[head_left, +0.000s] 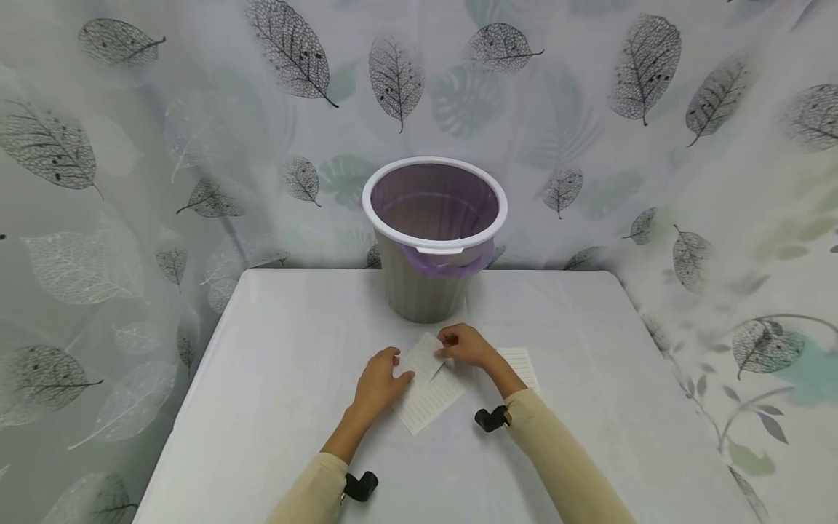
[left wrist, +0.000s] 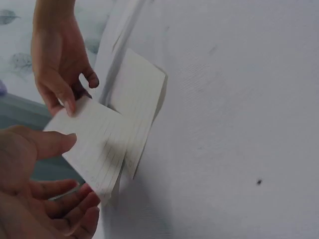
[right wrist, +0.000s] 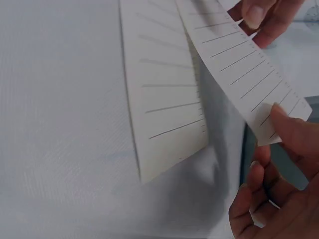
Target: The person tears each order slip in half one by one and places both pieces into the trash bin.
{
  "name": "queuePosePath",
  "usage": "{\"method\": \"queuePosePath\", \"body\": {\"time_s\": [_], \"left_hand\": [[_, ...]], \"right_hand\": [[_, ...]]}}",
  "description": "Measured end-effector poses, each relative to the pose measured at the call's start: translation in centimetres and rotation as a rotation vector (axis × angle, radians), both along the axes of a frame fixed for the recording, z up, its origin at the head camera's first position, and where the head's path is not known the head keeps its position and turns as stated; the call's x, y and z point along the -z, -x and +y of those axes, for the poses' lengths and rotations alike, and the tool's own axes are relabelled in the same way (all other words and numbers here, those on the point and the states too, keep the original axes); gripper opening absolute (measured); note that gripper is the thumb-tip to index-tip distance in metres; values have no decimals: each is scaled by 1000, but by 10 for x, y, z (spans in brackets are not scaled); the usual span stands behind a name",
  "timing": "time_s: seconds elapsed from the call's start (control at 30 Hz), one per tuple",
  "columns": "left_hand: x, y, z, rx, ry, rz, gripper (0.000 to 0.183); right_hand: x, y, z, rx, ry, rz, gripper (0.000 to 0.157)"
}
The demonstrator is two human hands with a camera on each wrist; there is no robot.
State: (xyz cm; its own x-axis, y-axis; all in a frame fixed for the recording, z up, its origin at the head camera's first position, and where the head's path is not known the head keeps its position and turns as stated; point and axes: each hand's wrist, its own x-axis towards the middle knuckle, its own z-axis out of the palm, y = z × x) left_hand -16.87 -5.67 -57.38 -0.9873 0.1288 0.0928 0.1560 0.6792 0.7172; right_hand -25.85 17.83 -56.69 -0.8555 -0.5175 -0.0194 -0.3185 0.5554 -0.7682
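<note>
My right hand [head_left: 466,345] pinches the end of a piece of lined paper [head_left: 419,358], raised at an angle, with the thumb on top. Beside this piece's left edge is my left hand [head_left: 380,380], its thumb and fingers spread apart and relaxed. The thumb overlaps the paper in the left wrist view. Below the raised piece, a second lined paper [right wrist: 167,114] lies on the table. Another lined paper [head_left: 520,362] lies behind my right forearm, partly hidden by it.
A grey bin [head_left: 425,287] with a white rim and a purple liner stands at the back of the white-covered table [head_left: 281,349], just beyond my hands. A leaf-patterned curtain [head_left: 216,131] hangs behind the table and along both sides.
</note>
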Motion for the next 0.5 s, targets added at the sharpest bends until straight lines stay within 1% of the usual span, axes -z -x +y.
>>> {"method": "queuePosePath", "body": {"time_s": [0.03,0.13,0.2,0.27,0.33,0.43,0.5], "left_hand": [[-1,1,-2,-3,-28,-14,44],[-2,5,-8,-22,-131,-28,26],[-4,8,-12,-35,-200,-20,16],[-8,10,-14,-49,-246,-15,14],[-13,11,-16,-52,-264,-10,14],[-20,12,-18,-26,-247,-4,14],[-24,12,-18,3,-219,14,12]], "right_hand": [[-3,-2,0,2,25,-11,19],[-8,-6,-1,21,89,-36,15],[-12,-8,-3,32,108,-31,12],[-18,-10,-4,41,123,-15,10],[-25,-12,-6,48,135,4,18],[-38,-17,-10,63,149,38,34],[-45,-19,-14,53,152,82,37]]}}
